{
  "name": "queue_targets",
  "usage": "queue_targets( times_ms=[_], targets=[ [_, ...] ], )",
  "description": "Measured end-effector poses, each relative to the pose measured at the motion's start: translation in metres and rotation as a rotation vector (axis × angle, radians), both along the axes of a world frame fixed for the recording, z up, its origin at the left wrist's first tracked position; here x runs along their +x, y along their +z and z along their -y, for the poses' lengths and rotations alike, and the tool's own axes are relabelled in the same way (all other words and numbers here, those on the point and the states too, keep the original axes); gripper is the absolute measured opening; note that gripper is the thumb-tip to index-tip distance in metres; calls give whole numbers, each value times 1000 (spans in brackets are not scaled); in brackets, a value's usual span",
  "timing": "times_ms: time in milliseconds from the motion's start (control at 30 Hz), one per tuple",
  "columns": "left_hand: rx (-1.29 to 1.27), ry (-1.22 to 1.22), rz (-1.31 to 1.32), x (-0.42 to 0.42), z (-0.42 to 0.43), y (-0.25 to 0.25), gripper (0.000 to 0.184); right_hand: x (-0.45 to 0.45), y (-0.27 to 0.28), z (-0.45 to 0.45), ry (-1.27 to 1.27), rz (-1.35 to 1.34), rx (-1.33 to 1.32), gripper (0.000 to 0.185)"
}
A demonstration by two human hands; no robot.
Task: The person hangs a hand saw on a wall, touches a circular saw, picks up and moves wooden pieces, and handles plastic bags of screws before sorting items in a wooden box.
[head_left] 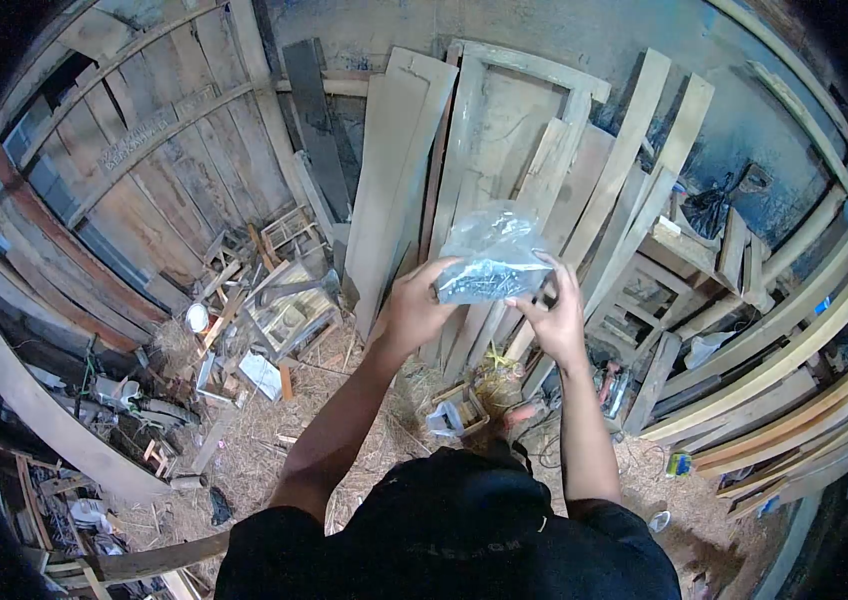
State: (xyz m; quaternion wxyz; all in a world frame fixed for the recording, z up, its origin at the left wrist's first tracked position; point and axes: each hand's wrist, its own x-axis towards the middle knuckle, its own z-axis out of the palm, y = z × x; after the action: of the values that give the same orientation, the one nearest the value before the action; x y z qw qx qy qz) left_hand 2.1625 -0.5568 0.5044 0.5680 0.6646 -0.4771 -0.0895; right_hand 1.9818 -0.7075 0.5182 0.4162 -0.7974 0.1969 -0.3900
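A clear plastic bag (492,262) is held up in front of me at chest height, between both hands. Many small dark metal pieces, which look like screws or nails, lie in its lower part. My left hand (420,303) grips the bag's left side, its fingers closed on the plastic. On the right edge, my right hand (556,318) pinches the bag between thumb and fingers. The upper part of the bag is crumpled and see-through. Whether its mouth is open or closed I cannot tell.
Long boards (399,170) and a wooden frame (584,90) lean on the wall ahead. Stacked planks (794,400) line the right side. Wood scraps and a small wooden box (459,410) lie on the shaving-covered floor (364,440). A plank door (159,150) stands at left.
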Motion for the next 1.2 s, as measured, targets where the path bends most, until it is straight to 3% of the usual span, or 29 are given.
queue_targets(
  times_ms=[67,133,300,400,467,500,567,667,800,967,1067,1133,1200],
  targets=[
    [-82,90,214,6,5,-5,45,3,2,4,-38,50,-9,66],
    [-111,53,188,7,9,-3,46,3,10,8,-121,23,-270,66],
    [-211,56,254,5,11,11,46,6,15,18,6,86,-206,66],
    [-239,-1,425,9,9,15,44,1,26,17,-7,27,-320,68],
    [-268,-64,179,5,6,13,42,0,29,24,170,-8,-351,83],
    [-266,-61,179,3,3,17,42,-1,33,22,172,-7,-349,83],
    [-219,9,173,-4,-2,25,40,-6,40,19,267,47,-66,101],
    [-276,-100,-48,-9,-3,27,40,-6,40,24,323,109,-25,116],
    [-370,-230,-220,-9,5,19,47,-1,35,24,300,59,-77,109],
    [-341,-190,-174,-15,3,25,48,5,25,27,291,113,-15,106],
    [-352,-188,-152,-14,6,27,48,3,32,20,221,58,65,106],
    [-359,-195,-127,-15,8,26,49,5,35,20,337,213,229,106],
    [-340,-200,-211,-18,11,24,51,2,25,31,388,152,279,101]
  ],
)
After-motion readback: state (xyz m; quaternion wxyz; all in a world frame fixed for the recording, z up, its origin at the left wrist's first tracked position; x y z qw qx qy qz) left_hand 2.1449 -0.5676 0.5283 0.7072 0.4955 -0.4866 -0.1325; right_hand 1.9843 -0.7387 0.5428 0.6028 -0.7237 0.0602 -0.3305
